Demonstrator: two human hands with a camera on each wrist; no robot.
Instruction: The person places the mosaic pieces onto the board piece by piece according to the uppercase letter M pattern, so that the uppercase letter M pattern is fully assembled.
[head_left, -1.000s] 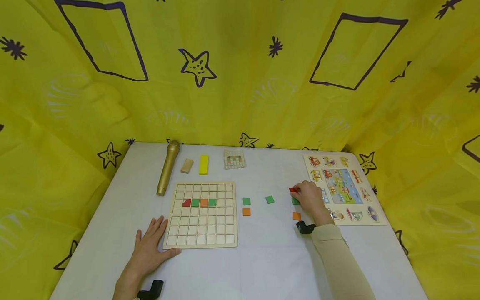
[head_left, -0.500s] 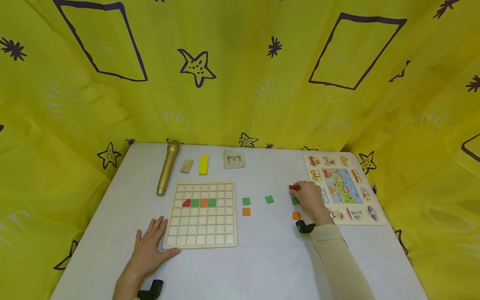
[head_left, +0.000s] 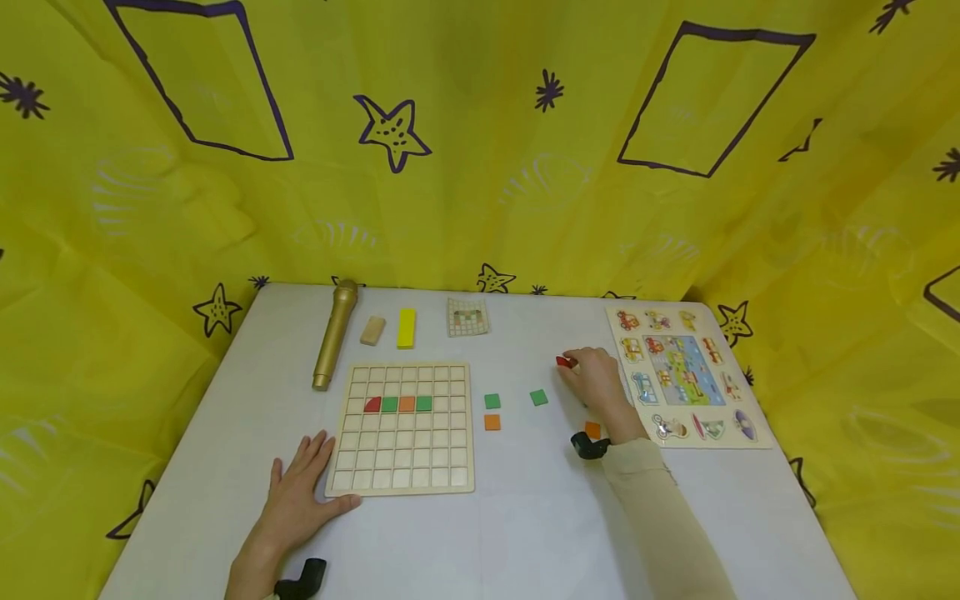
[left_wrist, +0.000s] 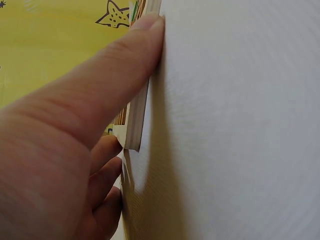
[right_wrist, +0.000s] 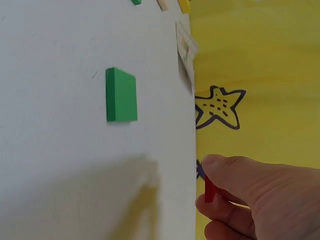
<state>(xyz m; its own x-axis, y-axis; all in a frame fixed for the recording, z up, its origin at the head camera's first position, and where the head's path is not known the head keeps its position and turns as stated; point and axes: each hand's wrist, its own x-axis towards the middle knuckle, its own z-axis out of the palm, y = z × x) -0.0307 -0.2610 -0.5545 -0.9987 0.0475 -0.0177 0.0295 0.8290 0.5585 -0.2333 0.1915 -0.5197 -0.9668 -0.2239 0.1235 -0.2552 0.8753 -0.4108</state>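
In the head view my left hand (head_left: 295,500) lies with fingers spread at the near left corner of a wooden grid board (head_left: 402,479). Its thumb touches the board's front edge, as the left wrist view also shows. Four cells in one row hold a red quarter-round tile (head_left: 372,405), a green, an orange and another green tile. My right hand (head_left: 597,383) pinches a red tile (right_wrist: 209,191) between thumb and fingers, lifted over the table right of the board. Most of that tile is hidden by the fingers. Near it lies a green square tile (head_left: 538,397).
Another green tile (head_left: 492,402) and an orange tile (head_left: 492,422) lie beside the board. An orange tile (head_left: 592,430) sits under the right wrist. Behind are a gold microphone (head_left: 335,335), a wooden block (head_left: 372,331), a yellow block (head_left: 406,328) and a pattern card (head_left: 468,317). A picture puzzle (head_left: 731,433) stands right.
My right hand has lifted the red tile and moved left and away from me, off the picture puzzle's edge. The left hand and the board stay put.
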